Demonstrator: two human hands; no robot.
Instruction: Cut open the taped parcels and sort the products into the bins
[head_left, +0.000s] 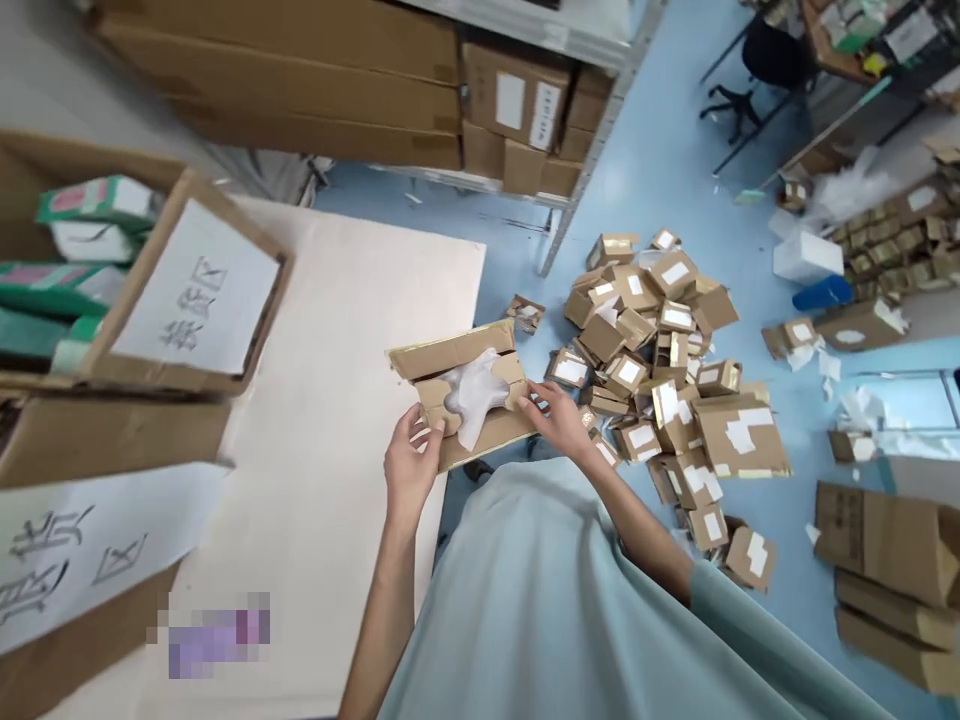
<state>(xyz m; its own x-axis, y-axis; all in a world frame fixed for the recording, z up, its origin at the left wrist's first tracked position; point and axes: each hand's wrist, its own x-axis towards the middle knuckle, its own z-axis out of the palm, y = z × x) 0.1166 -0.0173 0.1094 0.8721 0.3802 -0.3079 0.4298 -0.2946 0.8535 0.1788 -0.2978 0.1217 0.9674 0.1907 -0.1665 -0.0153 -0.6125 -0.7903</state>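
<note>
An open brown cardboard box (pixel 431 358) with white wrapping (pixel 476 392) inside rests at the edge of a pale table (pixel 322 420). My left hand (pixel 411 462) grips the box's near left corner, fingers curled over the rim. My right hand (pixel 556 418) holds the box's right end, fingers pressed on its flap. The box lid stands open toward the far side.
A heap of several small taped cardboard boxes (pixel 660 360) covers the blue floor to the right. Large cartons with paper signs (pixel 195 300) stand on the left of the table. Shelving with boxes (pixel 517 110) is behind. More flat cartons (pixel 889 560) lie at the right.
</note>
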